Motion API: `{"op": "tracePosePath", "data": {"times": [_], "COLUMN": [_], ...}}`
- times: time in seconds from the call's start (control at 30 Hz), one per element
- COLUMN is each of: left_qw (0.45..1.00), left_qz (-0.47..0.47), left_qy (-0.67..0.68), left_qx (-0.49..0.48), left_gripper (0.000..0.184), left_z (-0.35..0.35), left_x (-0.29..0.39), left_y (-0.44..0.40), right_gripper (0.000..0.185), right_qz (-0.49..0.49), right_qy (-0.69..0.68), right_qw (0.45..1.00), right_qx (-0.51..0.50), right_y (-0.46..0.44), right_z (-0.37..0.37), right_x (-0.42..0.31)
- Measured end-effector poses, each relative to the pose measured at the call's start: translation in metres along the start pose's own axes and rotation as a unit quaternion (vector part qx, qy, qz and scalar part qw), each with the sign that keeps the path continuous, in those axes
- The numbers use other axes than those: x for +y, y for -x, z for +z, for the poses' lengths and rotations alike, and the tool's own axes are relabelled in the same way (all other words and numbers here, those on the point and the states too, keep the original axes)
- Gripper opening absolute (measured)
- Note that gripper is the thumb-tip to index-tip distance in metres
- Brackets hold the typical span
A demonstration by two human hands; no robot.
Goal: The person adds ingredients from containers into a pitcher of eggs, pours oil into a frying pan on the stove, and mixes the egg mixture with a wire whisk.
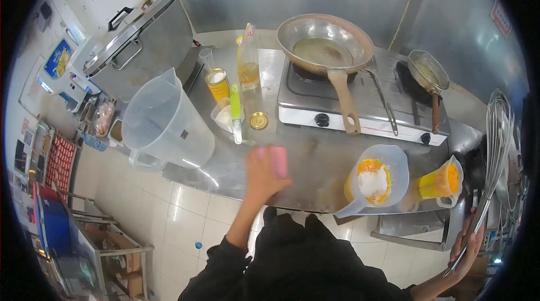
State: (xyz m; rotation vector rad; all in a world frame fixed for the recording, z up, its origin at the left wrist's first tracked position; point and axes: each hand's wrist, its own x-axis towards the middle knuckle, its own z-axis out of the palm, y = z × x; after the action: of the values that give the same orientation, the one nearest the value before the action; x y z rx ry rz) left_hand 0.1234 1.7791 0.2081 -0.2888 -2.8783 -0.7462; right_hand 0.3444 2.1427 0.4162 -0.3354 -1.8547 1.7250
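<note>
My left hand [260, 176] is closed around a small pink block [279, 161], perhaps a sponge, low over the steel counter's front part. Far to the right, my right hand [469, 242] grips the handle of a large wire whisk [496, 138], its wires pointing up. Between the hands stands a translucent pitcher [400, 165] holding orange-yellow contents topped with white powder [372, 183]. Beside it is a smaller clear jug [457, 180] with yellow-orange contents. Near my left hand lie a gold lid [258, 120] and a green-handled tool [235, 104] across a small white-filled bowl [223, 116].
A big empty-looking measuring jug [169, 121] stands left, before a large lidded metal pot [143, 39]. Behind are an open yellow can [217, 82] and a bag [248, 64]. The gas stove [315, 111] bears a wide pan [360, 36], tongs [385, 101] and a small pan [428, 67].
</note>
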Motion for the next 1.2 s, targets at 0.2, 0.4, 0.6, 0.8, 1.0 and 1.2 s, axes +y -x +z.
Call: {"op": "tracePosePath", "data": {"times": [0.2,0.4,0.6,0.8,1.0,1.2], "left_qw": [0.995,0.999,0.873,0.857,0.912,0.894], "left_qz": [-0.062,0.028,0.186,0.103,0.006,-0.048], "left_qy": [-0.074,-0.015,0.385,0.467,0.384,0.436], "left_qx": [-0.025,0.044,-0.232,-0.193,-0.141,-0.093], "left_gripper": [0.1,0.077,0.056,0.05,0.032,0.027], "left_z": [-0.007,-0.011,0.008,0.074,0.045,0.018], "left_x": [-0.094,-0.048,0.097,0.144,0.107,0.067], "left_y": [0.009,0.027,0.041,0.058,0.059,0.07], "right_gripper": [0.062,0.047,0.034,0.014,0.009,0.013], "right_qz": [0.011,0.038,-0.17,-0.204,-0.09,0.027], "right_qy": [0.322,0.674,0.738,0.643,0.4,-0.174], "right_qw": [0.946,0.704,0.553,0.557,0.814,0.959], "right_qx": [-0.04,-0.219,-0.347,-0.484,-0.41,-0.224], "right_y": [0.035,0.015,-0.034,-0.076,-0.081,-0.007], "right_z": [-0.029,0.046,0.117,0.129,0.136,0.203], "right_x": [-0.044,-0.11,-0.051,-0.011,0.026,0.124]}}
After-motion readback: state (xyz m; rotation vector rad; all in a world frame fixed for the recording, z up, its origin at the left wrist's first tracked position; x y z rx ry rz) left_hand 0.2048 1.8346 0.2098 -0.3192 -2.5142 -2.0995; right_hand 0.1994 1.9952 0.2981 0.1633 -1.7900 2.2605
